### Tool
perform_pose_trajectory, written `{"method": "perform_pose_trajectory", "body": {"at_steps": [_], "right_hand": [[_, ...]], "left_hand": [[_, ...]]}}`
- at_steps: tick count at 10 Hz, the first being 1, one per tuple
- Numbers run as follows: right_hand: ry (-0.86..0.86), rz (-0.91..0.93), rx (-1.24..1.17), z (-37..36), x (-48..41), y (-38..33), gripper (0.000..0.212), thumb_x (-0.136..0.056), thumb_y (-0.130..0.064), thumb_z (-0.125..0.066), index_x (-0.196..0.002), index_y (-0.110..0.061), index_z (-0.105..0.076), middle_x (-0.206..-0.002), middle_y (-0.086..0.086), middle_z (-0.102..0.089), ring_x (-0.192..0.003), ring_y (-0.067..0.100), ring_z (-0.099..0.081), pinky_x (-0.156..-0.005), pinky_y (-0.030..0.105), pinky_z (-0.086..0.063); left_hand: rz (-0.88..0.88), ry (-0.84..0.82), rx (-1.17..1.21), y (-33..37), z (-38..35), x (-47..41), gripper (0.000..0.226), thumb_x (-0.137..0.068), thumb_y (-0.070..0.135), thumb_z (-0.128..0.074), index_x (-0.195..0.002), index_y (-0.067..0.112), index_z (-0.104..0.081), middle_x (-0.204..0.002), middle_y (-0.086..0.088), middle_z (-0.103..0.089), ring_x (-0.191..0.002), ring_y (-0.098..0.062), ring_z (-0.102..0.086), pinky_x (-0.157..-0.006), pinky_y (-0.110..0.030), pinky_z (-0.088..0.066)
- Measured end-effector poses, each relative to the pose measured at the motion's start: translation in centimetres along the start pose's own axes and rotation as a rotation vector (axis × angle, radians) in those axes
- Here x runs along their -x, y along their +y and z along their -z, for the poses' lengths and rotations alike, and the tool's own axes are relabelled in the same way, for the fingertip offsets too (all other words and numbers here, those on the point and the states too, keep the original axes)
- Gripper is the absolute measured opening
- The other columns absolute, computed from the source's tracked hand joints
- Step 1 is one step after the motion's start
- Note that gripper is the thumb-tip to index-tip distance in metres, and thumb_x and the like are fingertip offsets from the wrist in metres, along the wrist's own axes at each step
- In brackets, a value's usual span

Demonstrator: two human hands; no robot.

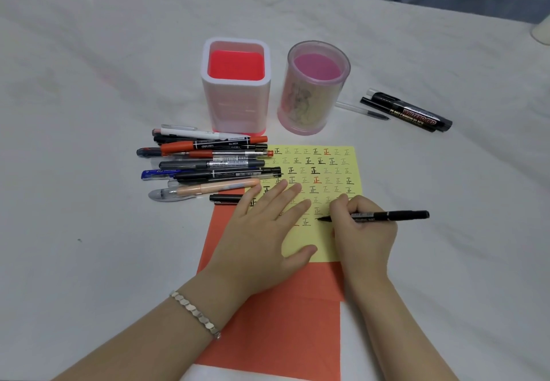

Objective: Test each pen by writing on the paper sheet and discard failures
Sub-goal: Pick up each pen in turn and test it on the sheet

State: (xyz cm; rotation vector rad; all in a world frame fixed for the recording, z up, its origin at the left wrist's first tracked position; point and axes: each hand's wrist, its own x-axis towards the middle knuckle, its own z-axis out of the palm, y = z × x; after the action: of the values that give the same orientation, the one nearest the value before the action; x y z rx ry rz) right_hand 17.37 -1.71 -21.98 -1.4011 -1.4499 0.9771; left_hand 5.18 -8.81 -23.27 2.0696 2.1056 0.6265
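Observation:
A yellow paper sheet (336,169) covered with rows of small written marks lies on top of an orange sheet (282,321). My left hand (262,231) rests flat on the yellow sheet, fingers spread. My right hand (363,231) grips a black pen (395,215) with its tip touching the paper's lower rows. The pen's black cap (226,198) lies beside the left fingers. A pile of several pens (208,163) sits left of the sheet.
A square white holder with a red inside (236,88) and a round clear pink holder (312,88) stand behind the sheet, both without pens. To the right lie black whiteboard markers (413,112) and a clear pen (363,110). A white cloth (89,82) covers the surface.

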Motion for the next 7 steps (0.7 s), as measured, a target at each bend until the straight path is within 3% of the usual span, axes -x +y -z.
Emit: {"method": "perform_pose_trajectory", "body": {"at_steps": [1,3,7], "right_hand": [[-0.006,-0.014,0.007,0.04,0.03,0.03,0.032,-0.068,-0.019,-0.053,-0.046,-0.004,-0.034,-0.039,-0.006,-0.030,-0.042,0.009,-0.031,-0.044,0.012,-0.025],[0.002,-0.013,-0.013,0.05,-0.02,0.10,0.032,-0.067,-0.018,-0.052,-0.043,-0.015,-0.031,-0.036,-0.007,-0.029,-0.041,0.007,-0.029,-0.045,0.013,-0.025],[-0.007,-0.003,-0.007,0.00,-0.03,0.07,0.033,-0.068,-0.020,-0.053,-0.042,-0.015,-0.032,-0.036,-0.007,-0.031,-0.041,0.007,-0.029,-0.045,0.014,-0.025]], "left_hand": [[0.002,-0.007,-0.005,0.00,0.00,-0.02,0.060,-0.076,0.057,-0.046,-0.122,0.022,-0.060,-0.138,0.001,-0.050,-0.132,-0.016,-0.040,-0.109,-0.042,-0.019],[0.003,-0.004,-0.008,0.01,0.01,-0.02,0.060,-0.076,0.057,-0.045,-0.122,0.022,-0.060,-0.138,0.001,-0.050,-0.132,-0.016,-0.040,-0.108,-0.042,-0.019],[0.000,0.000,0.000,-0.04,-0.10,-0.01,0.060,-0.076,0.057,-0.045,-0.123,0.023,-0.059,-0.138,0.001,-0.050,-0.132,-0.016,-0.040,-0.109,-0.042,-0.019]]}}
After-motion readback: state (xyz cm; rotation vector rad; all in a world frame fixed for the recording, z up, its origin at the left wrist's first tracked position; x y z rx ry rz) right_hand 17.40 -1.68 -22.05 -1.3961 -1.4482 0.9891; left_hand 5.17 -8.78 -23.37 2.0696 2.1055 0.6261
